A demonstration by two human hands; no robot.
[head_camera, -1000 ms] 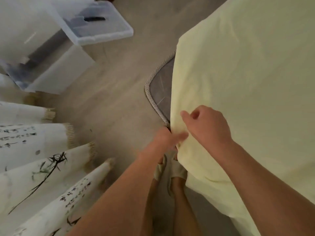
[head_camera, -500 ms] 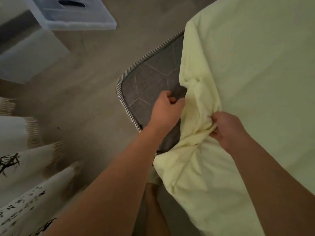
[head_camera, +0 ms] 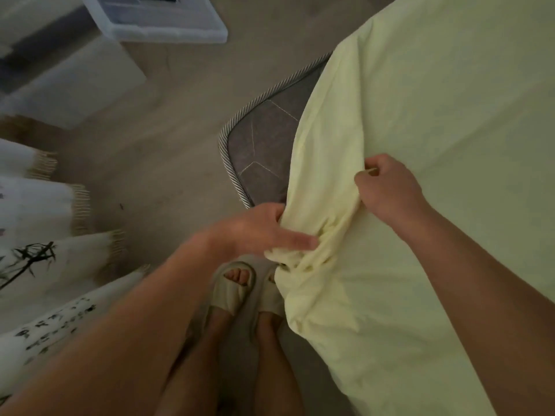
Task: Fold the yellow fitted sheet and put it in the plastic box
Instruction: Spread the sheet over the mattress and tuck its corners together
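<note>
Both grips were closed on the cloth: our left grip (head_camera: 255, 232) pinched the bunched corner of the yellow fitted sheet (head_camera: 435, 115) between thumb and fingers, one finger lying straight along the bunch, though blur hid the finer detail, and our right grip (head_camera: 387, 187) was curled in a fist round a fold of the same sheet just beside it, farther onto the bed. That corner hung loose off the mattress (head_camera: 264, 139), whose grey quilted top and striped piping lay bare at the near corner; the rest of the sheet lay spread smooth over the bed, and we could not see whether its other corners were on or off. We judged the task to be at its very start: one corner freed, the sheet not yet lifted from the bed, no fold made, nothing put away. What was left, as we read it, was to free the other corners, fold the sheet and carry it over. The clear plastic box (head_camera: 168, 33) stood on the floor (head_camera: 168, 145) well apart from the bed, cut off by the frame so that we could not see inside it. Below the grips our feet in pale slippers (head_camera: 231, 289) stood beside the bed, and at the far left lay white fringed cloths (head_camera: 39, 211) painted with ink branches.
</note>
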